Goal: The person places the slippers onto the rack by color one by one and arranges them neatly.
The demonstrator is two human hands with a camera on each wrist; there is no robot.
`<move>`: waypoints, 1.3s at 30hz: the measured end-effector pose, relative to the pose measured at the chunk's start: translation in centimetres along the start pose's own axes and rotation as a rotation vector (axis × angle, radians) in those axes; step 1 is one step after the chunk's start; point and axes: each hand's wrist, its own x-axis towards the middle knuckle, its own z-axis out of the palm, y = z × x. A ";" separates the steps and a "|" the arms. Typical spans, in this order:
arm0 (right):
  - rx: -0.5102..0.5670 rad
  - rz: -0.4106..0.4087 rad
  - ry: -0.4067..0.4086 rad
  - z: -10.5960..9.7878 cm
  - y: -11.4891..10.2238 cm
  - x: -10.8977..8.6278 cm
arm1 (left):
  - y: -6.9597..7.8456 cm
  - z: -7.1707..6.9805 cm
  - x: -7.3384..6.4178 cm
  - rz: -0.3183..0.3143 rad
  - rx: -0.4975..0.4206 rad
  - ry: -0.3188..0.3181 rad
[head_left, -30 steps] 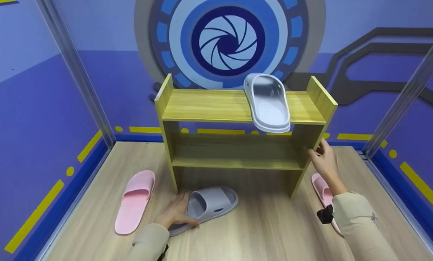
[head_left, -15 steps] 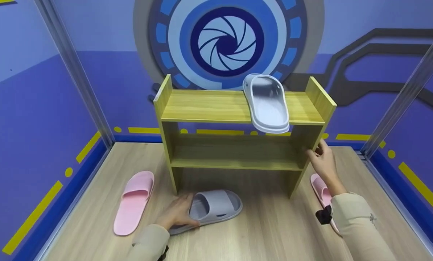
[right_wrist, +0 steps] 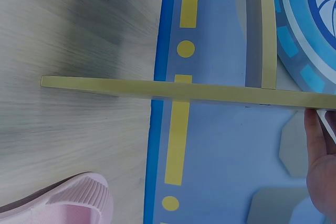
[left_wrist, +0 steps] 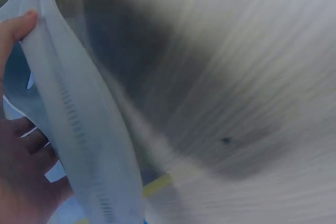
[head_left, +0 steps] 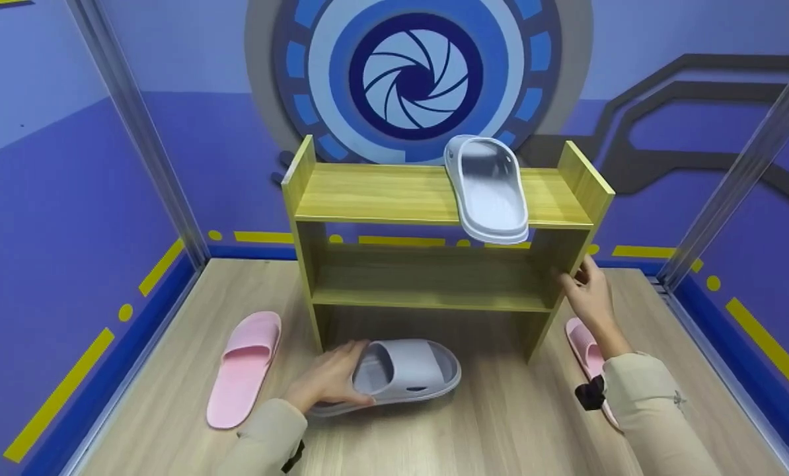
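My left hand (head_left: 332,377) grips a grey slipper (head_left: 417,370) by its heel end, thumb along the near edge and toe pointing right. In the left wrist view the slipper (left_wrist: 89,108) is tilted on edge, its shadow on the tabletop beside it. My right hand (head_left: 593,297) holds the right side panel of a yellow wooden shoe rack (head_left: 375,192), digits bent at its front edge. The right wrist view has the fingers meeting that panel (right_wrist: 210,92). Another grey slipper (head_left: 493,192) lies on the top shelf, right of centre, its heel jutting past the front edge.
One pink slipper (head_left: 246,370) lies left of the rack on the wooden tabletop (head_left: 474,423). Its mate (head_left: 583,347) lies to the right, partly covered by my right forearm. Blue-purple panels (head_left: 189,165) wall in the back and sides.
My left hand and the grey slipper have shifted right, and the slipper's toe has swung further right. My right hand stays on the rack.
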 end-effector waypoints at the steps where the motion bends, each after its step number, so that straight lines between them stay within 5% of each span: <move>1: 0.006 -0.005 0.006 0.0 0.0 0.0 | 0.2 -0.3 0.1 0.010 0.009 0.003; 9: 0.009 -0.032 0.024 0.1 0.0 0.0 | 1.6 -2.9 0.3 0.090 0.031 0.013; 30: 0.018 -0.008 0.027 0.2 0.1 0.2 | 3.6 -9.0 0.7 0.102 0.023 -0.006; 39: 0.021 -0.030 0.037 0.1 -2.8 -0.8 | 4.2 -11.8 0.6 0.086 0.055 0.021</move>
